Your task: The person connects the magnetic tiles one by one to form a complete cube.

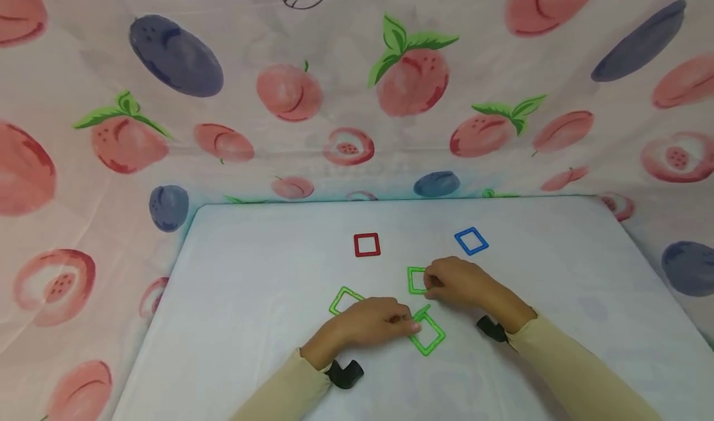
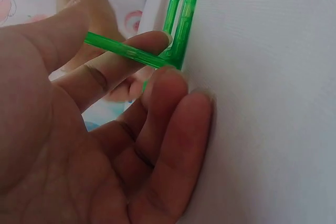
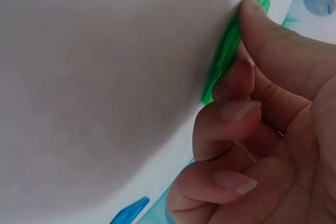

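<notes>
My left hand [image 1: 375,322] pinches a green square frame [image 1: 422,312], seen edge-on between thumb and fingers. That piece meets a corner or edge of another green square frame [image 1: 434,343] lying on the table. In the left wrist view the two green pieces [image 2: 182,30] touch at an angle; whether they are joined I cannot tell. My right hand [image 1: 458,284] pinches one side of a further green square frame [image 1: 413,280] at the tabletop, its right part hidden by the fingers. Behind the left hand lies one more green square frame [image 1: 338,301], partly covered.
A red square frame [image 1: 367,235] and a blue square frame [image 1: 471,230] lie farther back on the white table [image 1: 251,272]. A fruit-print cloth [image 1: 312,148] rises behind the table's back edge. Dark wrist-worn devices [image 1: 344,376] sit below both hands.
</notes>
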Demonstrator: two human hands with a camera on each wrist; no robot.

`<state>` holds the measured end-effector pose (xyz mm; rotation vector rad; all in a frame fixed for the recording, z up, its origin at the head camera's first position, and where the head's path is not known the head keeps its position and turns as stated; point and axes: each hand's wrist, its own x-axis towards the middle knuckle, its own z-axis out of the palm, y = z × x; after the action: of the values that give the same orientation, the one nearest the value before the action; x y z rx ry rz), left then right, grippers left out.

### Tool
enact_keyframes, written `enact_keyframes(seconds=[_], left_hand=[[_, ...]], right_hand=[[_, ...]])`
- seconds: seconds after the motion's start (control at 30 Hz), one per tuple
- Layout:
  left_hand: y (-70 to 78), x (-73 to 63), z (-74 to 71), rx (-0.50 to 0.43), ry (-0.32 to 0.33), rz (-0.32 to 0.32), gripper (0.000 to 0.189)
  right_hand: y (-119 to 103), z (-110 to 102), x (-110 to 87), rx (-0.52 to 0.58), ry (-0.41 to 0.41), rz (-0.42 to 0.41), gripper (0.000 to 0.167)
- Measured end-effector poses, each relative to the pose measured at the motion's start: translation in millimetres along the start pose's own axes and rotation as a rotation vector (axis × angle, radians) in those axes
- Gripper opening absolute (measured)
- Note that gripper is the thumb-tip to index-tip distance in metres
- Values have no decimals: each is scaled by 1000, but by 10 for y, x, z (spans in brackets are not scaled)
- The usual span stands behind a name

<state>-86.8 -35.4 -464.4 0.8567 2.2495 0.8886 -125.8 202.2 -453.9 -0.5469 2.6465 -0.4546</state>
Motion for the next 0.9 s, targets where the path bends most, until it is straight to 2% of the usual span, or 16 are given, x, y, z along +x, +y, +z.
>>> enact_keyframes(seconds=[0.13, 0.23, 0.3, 0.37, 0.47, 0.57, 0.7, 0.8, 0.9], left_hand=[[-32, -9, 4, -35, -6, -5, 28], [-44, -12, 0, -53, -6, 1, 29], [-43, -21, -9, -68, -10, 1, 29], [-43, -29, -22, -87, -17, -9, 28], [-49, -42, -46, -93, -21, -28, 30], [-62, -45, -58, -98, -15, -39, 33], [-62, -43, -40, -126, -11, -42, 34], [-54, -35, -25, -131, -8, -39, 34], [-47, -20, -22, -122, -6, -28, 33]], right_hand=[[30, 46, -153, -22, -6, 23, 18], [96, 83, -252, 39, -2, 3, 18], [154, 88, -299, 146, -11, -20, 18], [201, 69, -339, 298, -47, -30, 21], [235, 20, -376, 525, -111, -5, 32], [230, -4, -392, 649, -155, 15, 39], [211, 36, -401, 644, -145, 7, 41], [201, 71, -402, 570, -72, 29, 38], [189, 94, -386, 436, 32, 11, 26]])
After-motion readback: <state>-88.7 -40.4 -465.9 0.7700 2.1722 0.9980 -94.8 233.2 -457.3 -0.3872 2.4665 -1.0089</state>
